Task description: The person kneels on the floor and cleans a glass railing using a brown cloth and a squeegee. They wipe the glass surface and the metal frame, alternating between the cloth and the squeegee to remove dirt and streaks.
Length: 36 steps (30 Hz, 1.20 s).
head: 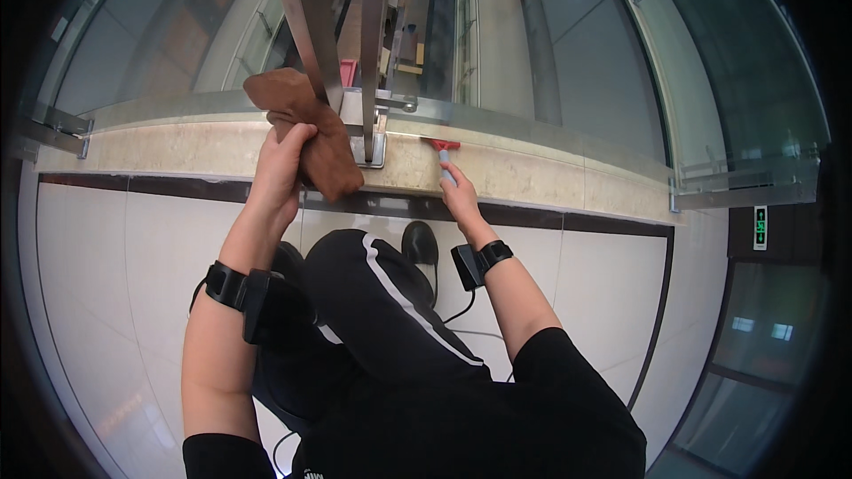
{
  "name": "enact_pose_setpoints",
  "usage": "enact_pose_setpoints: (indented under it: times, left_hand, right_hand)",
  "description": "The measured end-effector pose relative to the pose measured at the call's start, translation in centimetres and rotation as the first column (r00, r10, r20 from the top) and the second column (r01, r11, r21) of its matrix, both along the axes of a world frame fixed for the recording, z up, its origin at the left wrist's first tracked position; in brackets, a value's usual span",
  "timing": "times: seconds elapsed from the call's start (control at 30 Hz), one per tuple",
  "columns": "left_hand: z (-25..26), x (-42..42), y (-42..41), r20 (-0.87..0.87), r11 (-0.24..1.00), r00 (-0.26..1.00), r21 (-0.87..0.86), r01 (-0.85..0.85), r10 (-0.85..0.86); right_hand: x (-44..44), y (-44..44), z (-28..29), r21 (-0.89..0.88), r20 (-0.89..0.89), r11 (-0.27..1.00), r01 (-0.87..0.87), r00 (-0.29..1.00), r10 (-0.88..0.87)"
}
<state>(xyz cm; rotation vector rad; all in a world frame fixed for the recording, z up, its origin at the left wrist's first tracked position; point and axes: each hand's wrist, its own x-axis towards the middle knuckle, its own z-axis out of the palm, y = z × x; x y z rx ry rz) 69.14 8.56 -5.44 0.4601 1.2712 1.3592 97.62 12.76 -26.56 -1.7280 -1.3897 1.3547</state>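
Observation:
A folded brown cloth is gripped in my left hand, just left of a steel railing post and its base. Farther right, my right hand holds a scraper by its grey handle. The red head of the scraper is at the stone ledge, near the foot of the glass panel. Whether its blade touches the stone, I cannot tell.
Steel posts rise from the ledge, and a clamp joins the middle one to the glass. Beyond the glass lies a lower level. My black shoe rests on the white tiled floor. Cables hang from both wrist-worn devices.

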Motion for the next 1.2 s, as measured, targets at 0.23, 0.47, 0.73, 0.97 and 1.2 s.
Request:
enact_pose_setpoints:
  times: [0.23, 0.47, 0.73, 0.97, 1.2]
  left_hand:
    - [0.4, 0.1, 0.0, -0.041, 1.000, 0.999, -0.004, 0.024, -0.024]
    - [0.6, 0.5, 0.2, -0.047, 0.999, 0.999, -0.041, -0.005, 0.003]
    - [0.1, -0.4, 0.0, -0.029, 0.999, 0.999, -0.039, 0.021, -0.022]
    - [0.0, 0.1, 0.0, -0.035, 0.999, 0.999, -0.033, 0.012, -0.013]
    - [0.2, 0.1, 0.2, -0.014, 1.000, 1.000, -0.031, 0.006, -0.007]
  right_hand:
    - [1.5, -1.7, -1.1, 0.055, 0.097, 0.996, -0.070, 0.993, 0.065]
    - [2.0, -1.2, -1.4, 0.210, 0.198, 0.971, -0.114, 0.978, 0.071]
    - [1.7, 0.5, 0.2, 0.070, 0.248, 0.990, -0.126, 0.963, 0.105]
    - [5.6, -5.2, -0.8, 0.146, 0.203, 0.989, -0.023, 0.979, -0.007]
    - [11.2, -4.2, -2.2, 0.141, 0.230, 0.988, 0.069, 0.968, -0.100]
